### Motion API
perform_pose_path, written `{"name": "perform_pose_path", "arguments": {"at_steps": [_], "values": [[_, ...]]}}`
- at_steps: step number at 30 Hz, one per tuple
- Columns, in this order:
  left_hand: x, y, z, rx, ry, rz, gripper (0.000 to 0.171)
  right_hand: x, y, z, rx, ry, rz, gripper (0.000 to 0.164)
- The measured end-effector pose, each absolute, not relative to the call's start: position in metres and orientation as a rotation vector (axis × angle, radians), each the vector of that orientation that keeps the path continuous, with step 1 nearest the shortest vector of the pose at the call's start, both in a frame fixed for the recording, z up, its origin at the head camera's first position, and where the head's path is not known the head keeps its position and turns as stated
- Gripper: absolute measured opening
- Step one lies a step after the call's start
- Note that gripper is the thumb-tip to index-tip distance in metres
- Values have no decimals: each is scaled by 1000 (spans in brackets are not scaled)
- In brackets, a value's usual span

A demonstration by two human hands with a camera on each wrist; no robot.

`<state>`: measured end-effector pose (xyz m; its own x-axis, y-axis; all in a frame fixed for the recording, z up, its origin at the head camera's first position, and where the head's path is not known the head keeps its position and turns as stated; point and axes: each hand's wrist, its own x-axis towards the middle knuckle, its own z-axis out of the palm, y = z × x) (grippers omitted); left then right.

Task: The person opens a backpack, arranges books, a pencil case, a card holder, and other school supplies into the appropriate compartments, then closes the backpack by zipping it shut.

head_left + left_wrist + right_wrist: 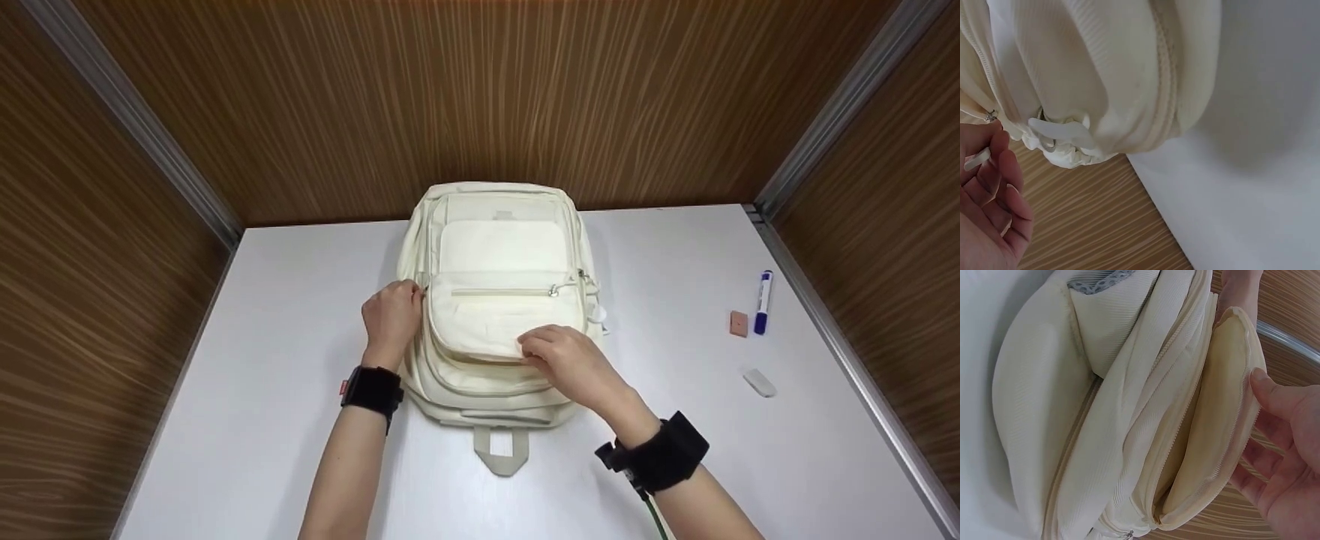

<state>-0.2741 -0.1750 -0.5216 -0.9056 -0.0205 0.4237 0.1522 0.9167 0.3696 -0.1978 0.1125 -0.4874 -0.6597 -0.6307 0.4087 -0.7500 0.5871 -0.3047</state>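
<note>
A cream backpack lies on the table with its grey top handle toward me. My left hand is at the bag's left side, where its fingers pinch the zipper pull of the front pocket. Between thumb and fingers of my right hand is the edge of the front pocket's flap. That pocket is unzipped along its curve, and its pale yellow lining shows in the right wrist view. A white strap tab hangs by the left side pocket.
On the right of the white table lie a blue-and-white marker, a small pinkish block and a grey-white eraser-like piece. Wood-grain panels stand behind and at both sides.
</note>
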Motion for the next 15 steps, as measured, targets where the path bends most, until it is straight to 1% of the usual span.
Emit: {"name": "perform_pose_path", "arguments": {"at_steps": [9, 15], "values": [[-283, -173, -522, -69, -2640, -582, 14, -198, 111, -489, 1143, -2573, 671, 11], [-280, -174, -520, -130, -2662, -603, 11, -198, 112, -488, 1095, -2606, 652, 13]]}}
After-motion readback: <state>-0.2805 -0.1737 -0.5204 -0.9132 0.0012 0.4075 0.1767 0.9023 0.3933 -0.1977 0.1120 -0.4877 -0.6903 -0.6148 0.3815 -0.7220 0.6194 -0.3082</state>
